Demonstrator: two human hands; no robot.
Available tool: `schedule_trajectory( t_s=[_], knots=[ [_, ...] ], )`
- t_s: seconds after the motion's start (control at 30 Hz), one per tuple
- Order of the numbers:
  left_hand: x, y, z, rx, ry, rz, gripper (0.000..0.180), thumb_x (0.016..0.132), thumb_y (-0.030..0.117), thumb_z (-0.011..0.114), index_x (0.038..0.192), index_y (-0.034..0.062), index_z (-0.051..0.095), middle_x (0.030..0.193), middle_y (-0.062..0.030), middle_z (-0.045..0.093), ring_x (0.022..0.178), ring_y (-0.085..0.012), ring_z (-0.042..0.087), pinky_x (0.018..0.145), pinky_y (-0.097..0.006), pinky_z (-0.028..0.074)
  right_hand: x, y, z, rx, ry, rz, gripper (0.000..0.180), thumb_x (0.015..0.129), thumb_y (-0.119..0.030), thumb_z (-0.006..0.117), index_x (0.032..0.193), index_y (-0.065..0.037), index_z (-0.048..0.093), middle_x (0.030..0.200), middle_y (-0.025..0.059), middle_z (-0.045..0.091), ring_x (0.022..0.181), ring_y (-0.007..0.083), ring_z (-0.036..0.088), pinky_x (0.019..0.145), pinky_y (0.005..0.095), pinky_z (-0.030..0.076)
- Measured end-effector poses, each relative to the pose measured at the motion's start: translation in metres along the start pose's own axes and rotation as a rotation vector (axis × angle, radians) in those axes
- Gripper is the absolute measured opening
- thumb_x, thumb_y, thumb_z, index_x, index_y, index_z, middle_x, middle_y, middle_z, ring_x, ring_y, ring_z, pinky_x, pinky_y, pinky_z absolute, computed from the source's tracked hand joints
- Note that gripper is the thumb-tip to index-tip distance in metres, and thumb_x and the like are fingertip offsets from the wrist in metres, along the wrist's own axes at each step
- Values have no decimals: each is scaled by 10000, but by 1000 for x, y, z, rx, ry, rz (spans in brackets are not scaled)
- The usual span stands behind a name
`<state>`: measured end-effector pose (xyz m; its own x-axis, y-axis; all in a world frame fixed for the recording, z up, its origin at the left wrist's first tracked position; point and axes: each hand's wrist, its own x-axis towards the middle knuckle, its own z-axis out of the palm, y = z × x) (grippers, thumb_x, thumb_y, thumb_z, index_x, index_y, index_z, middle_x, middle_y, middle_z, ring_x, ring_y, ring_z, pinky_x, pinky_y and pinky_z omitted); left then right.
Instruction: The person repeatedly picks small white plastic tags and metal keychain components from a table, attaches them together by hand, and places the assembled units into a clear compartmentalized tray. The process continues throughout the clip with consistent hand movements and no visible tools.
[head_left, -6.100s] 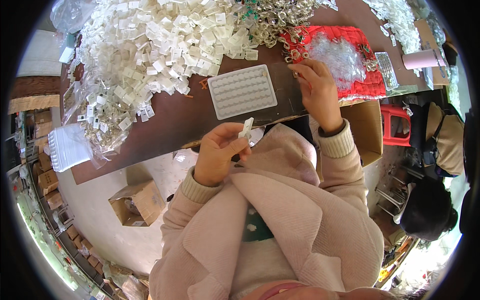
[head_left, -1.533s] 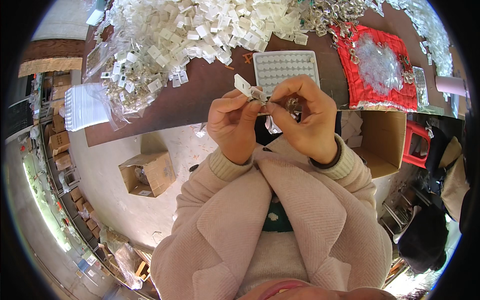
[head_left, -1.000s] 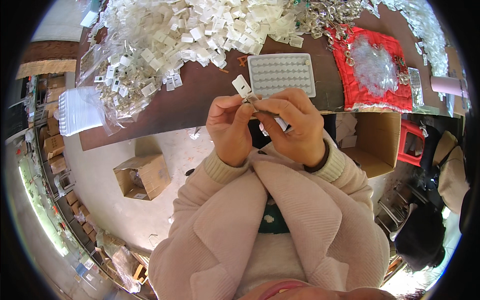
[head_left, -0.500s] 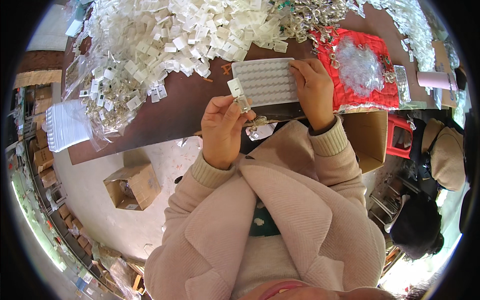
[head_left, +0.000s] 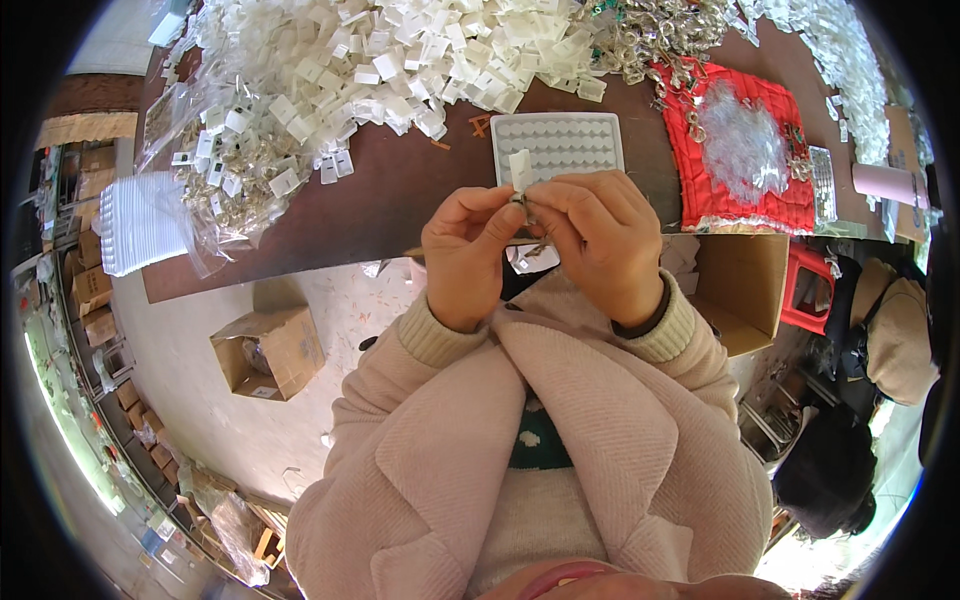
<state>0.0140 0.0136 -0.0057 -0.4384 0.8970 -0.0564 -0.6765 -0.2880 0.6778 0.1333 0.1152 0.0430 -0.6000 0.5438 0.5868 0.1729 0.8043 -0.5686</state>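
My left hand and my right hand meet in front of my chest, just over the table's near edge. Between their fingertips they pinch a small metal piece with a white plastic tag standing up from it. Most of the metal part is hidden by the fingers, and a bit of it hangs below them. Behind my hands on the table lies a white plastic tray with rows of moulded pockets; the fingers cover part of its near side.
A large heap of white plastic tags covers the back of the table, beside shiny metal pieces. On the right, red cloth bears clear plastic bits. Stacked white trays stand at left. Cardboard boxes sit below.
My right hand has left the tray and come over to the tagged metal piece. The left hand has moved slightly right and lower, still gripping it.
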Motion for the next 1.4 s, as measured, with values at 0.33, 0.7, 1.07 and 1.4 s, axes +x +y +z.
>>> schedule_trajectory(
  t_s=[0.33, 0.7, 1.07, 1.4],
  knots=[
    [0, 6, -7, -194, 112, -168, 149, 974, 66, 632, 1117, 22, 638, 1054, -132, 703, 869, -196, 679, 808, -350, 579, -8, 6, -10, 119, -23, 200, 277, 792, 38, 753, 1056, -44, 735, 971, 103, 701, 803, 238, 663, 722, 306, 536],
    [-6, 20, -28, -158, 107, -86, 155, 993, 140, 618, 1127, 71, 654, 1058, -141, 712, 829, -174, 681, 865, -399, 540, -37, 41, -11, -234, -129, 53, 232, 696, -49, 784, 892, -92, 668, 939, 40, 636, 918, 270, 591, 824, 402, 428],
    [-16, 23, -16, -150, 82, -68, 163, 996, 132, 609, 1142, 71, 646, 1038, -149, 717, 801, -163, 691, 866, -403, 556, -61, 38, -66, -215, 415, 105, 149, 854, 23, 673, 970, -26, 595, 993, 135, 633, 951, 298, 600, 861, 398, 459],
    [-11, 12, -7, -175, 38, -144, 157, 1000, 128, 602, 1135, 58, 645, 1041, -143, 716, 792, -155, 661, 865, -396, 539, -289, 101, -104, -831, 487, 793, 198, 933, -71, 647, 1114, -22, 582, 1142, 162, 601, 1017, 319, 588, 913, 425, 474]
  ],
)
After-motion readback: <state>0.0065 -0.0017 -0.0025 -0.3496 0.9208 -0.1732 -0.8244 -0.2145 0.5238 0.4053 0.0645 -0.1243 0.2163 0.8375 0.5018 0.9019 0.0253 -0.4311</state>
